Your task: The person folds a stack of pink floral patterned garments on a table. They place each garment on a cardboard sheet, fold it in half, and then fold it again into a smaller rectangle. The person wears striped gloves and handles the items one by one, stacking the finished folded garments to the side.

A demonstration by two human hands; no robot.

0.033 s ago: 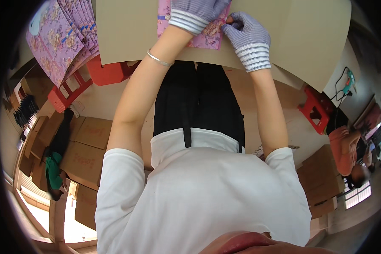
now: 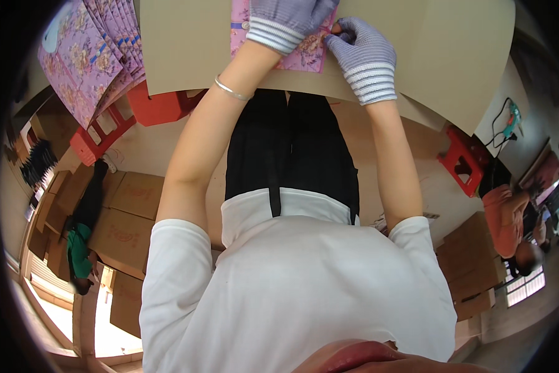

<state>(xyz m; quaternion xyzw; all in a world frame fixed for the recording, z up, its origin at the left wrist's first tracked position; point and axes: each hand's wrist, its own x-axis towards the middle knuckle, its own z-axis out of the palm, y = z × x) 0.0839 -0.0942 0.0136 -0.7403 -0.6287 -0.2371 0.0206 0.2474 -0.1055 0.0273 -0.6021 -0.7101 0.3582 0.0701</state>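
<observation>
A flat pink floral piece (image 2: pixel 309 57), with a blue band and a small round fastener, lies on the beige tabletop (image 2: pixel 192 50) at the upper edge of the view. My left hand (image 2: pixel 286 18), in a grey-purple knit glove with a striped cuff, rests across it; the top edge of the picture cuts off its fingers. At the piece's right edge is my right hand (image 2: pixel 368 55), gloved alike, with thumb and bare forefinger tip pinched together at that edge. My left hand hides the piece's middle.
A stack of similar pink floral pieces (image 2: pixel 83 59) overhangs the table's left side. Red stools (image 2: pixel 158 105) stand below the table edge. Cardboard boxes (image 2: pixel 121 233) are piled behind at left. People in green (image 2: pixel 79 252) and orange (image 2: pixel 502 217) are farther off. A teal corded tool (image 2: pixel 511 121) is at right.
</observation>
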